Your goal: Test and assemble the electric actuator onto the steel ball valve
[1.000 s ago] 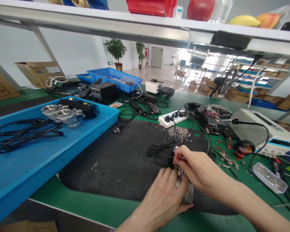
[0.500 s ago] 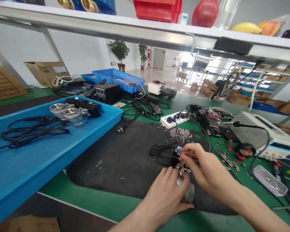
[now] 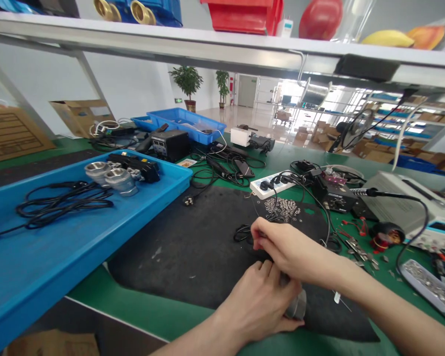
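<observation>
Near the front edge of the black mat [image 3: 178, 247], my left hand [image 3: 259, 299] is wrapped round a grey metal valve body [image 3: 299, 305], whose hexagonal end shows beside the thumb. Across the top of it reaches my right hand [image 3: 287, 247], its fingers curled together in a pinch. Whatever lies between those fingertips is hidden, and so is the upper part of the valve. Black cable loops [image 3: 242, 232] lie just behind the right fingers.
At left stands a blue tray [image 3: 96, 242] with metal valve bodies [image 3: 121, 182] and a black cable [image 3: 66, 202]. Small metal rings [image 3: 284, 207] are scattered before a white power strip [image 3: 270, 185]. At right are a parts box [image 3: 426, 287] and a bench instrument [image 3: 404, 198]. A shelf [image 3: 193, 42] spans overhead.
My right hand has swung left and turned over the valve, covering the metal fittings on top that showed before. My left hand keeps its hold. The view has shifted slightly.
</observation>
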